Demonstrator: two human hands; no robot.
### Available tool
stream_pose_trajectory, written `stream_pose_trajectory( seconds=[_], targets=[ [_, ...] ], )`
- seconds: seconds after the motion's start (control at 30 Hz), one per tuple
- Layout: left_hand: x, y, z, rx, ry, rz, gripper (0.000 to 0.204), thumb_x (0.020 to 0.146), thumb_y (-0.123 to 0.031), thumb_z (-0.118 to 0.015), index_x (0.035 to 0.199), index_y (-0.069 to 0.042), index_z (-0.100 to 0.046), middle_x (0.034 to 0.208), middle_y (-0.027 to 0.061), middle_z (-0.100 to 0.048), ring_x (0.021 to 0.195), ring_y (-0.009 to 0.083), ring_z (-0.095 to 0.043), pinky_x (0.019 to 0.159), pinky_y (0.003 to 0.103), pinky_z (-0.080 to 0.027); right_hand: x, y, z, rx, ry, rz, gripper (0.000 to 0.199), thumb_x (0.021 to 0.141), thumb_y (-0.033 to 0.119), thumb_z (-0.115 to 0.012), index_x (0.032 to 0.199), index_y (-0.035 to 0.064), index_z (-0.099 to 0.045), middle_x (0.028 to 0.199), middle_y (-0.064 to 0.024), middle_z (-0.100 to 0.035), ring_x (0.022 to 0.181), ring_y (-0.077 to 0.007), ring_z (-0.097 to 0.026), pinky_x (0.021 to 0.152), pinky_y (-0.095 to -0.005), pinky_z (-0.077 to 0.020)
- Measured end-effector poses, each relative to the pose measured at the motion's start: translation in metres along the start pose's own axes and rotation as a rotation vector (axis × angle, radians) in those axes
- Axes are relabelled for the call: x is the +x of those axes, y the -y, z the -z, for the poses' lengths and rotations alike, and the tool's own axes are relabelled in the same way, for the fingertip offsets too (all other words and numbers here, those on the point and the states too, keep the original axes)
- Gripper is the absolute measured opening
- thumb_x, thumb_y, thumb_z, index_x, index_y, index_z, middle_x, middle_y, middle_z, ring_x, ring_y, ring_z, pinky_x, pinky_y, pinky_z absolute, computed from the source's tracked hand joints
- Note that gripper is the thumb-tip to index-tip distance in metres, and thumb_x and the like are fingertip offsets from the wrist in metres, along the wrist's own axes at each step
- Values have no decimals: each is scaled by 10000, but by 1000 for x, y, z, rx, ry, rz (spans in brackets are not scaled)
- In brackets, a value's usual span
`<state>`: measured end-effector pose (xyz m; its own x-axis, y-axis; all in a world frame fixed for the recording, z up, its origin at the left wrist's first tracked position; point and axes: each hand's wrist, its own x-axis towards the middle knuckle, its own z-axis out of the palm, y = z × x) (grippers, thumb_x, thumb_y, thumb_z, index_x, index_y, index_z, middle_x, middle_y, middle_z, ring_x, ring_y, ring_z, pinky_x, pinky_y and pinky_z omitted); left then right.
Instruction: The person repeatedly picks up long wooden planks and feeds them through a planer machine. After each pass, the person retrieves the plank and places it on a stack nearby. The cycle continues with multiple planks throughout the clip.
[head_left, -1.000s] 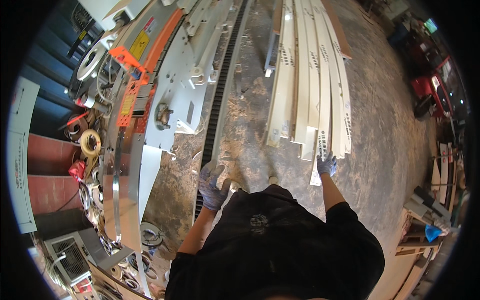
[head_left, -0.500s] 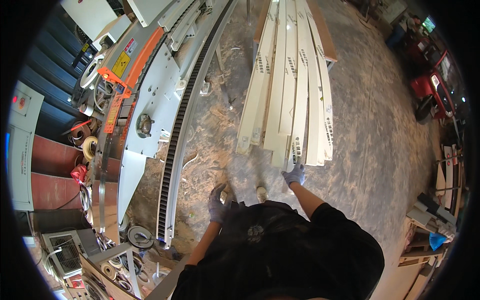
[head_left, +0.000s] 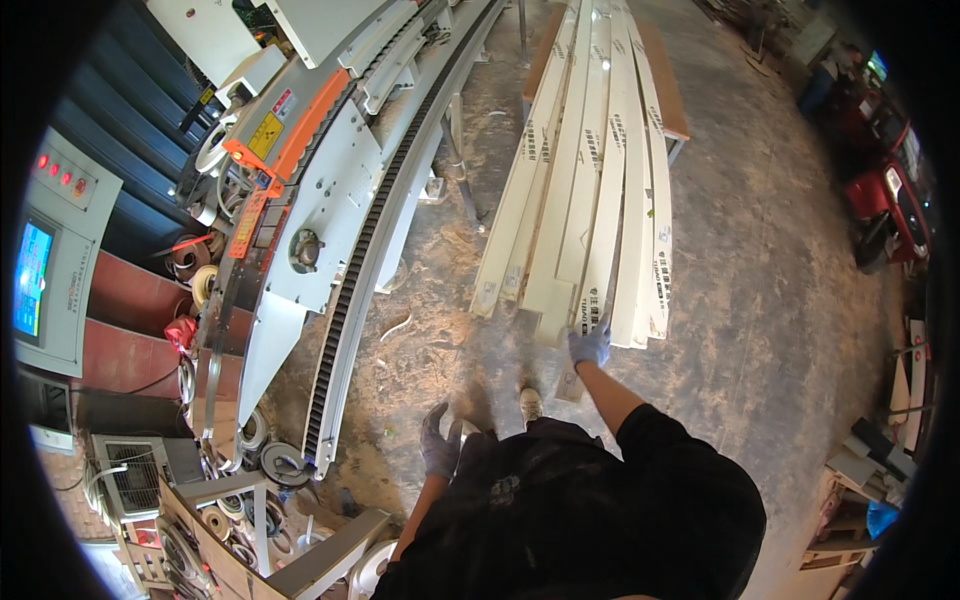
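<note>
Long, narrow white boards [head_left: 560,250] with dark printing lie side by side in front of me, their near ends uneven. My right hand [head_left: 590,347], in a grey-blue glove, grips the near end of one printed board, thumb and fingers on either side. Part of that grip is hidden by the hand itself. Just below it shows a brownish flat piece [head_left: 568,386]. Low beside my body, my left hand [head_left: 440,445] wears a similar glove. Its fingers are apart and it holds nothing.
A long machine with an orange guard [head_left: 310,130] and a black roller track [head_left: 345,330] runs along my left. Its control cabinet [head_left: 75,240] has a lit screen. Coils of edging strip [head_left: 285,463] lie lower left. A red vehicle [head_left: 888,205] stands at the far right.
The view has turned left, bringing the lit control screen into sight. My right hand stays at the board's end, and my left hand is still open beside my body.
</note>
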<state>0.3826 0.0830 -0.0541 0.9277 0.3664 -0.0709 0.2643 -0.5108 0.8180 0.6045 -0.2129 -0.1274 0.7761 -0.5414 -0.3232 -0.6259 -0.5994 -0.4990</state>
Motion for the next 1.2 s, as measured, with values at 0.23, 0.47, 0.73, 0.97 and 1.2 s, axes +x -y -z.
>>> stream_pose_trajectory(
  seconds=[0.23, 0.47, 0.73, 0.97, 1.2],
  targets=[
    [-35, 14, 31, -7, -99, 113, 470, 822, -271, -690, 1239, -74, -595, 1233, 152, -601, 1170, 334, -537, 1011, 424, -416, 59, 44, 8, -177, 177, -47, 1138, 700, 418, -806, 1549, 169, -90, 1459, -215, -391, 1322, -345, -439, 1074, -394, -404],
    [-62, 46, 44, -77, -159, 283, 497, 836, -234, -709, 1278, -66, -557, 1248, 127, -597, 1122, 302, -577, 962, 411, -460, 65, 32, 8, 76, 206, -18, 1168, 670, 374, -837, 1539, 161, -86, 1332, -187, -533, 1186, -296, -569, 972, -385, -477],
    [-40, 0, -2, -711, 241, 435, 616, 886, -137, -653, 1422, -7, -381, 1329, 162, -518, 1195, 197, -518, 1010, 359, -425, 1, 53, 39, 1006, 647, -2, 402, 772, 201, -815, 1086, 58, -608, 930, -44, -696, 749, -159, -657, 631, -333, -550],
    [-64, -18, 7, -1065, 552, 212, 725, 906, -244, -655, 1499, -60, -281, 1482, 114, -418, 1254, 236, -489, 1031, 377, -411, -175, 103, 35, 951, 1065, -18, 319, 825, 273, -767, 1071, 114, -643, 956, -41, -692, 783, -149, -660, 618, -333, -547],
    [-141, 27, 86, -1452, -638, 389, 542, 925, -531, -566, 1234, -85, -566, 1113, 43, -656, 935, 164, -618, 872, 368, -489, -358, 60, -23, 606, 1578, -31, 354, 855, 235, -731, 1168, 133, -599, 1053, -33, -680, 863, -158, -685, 668, -312, -540]
  ],
)
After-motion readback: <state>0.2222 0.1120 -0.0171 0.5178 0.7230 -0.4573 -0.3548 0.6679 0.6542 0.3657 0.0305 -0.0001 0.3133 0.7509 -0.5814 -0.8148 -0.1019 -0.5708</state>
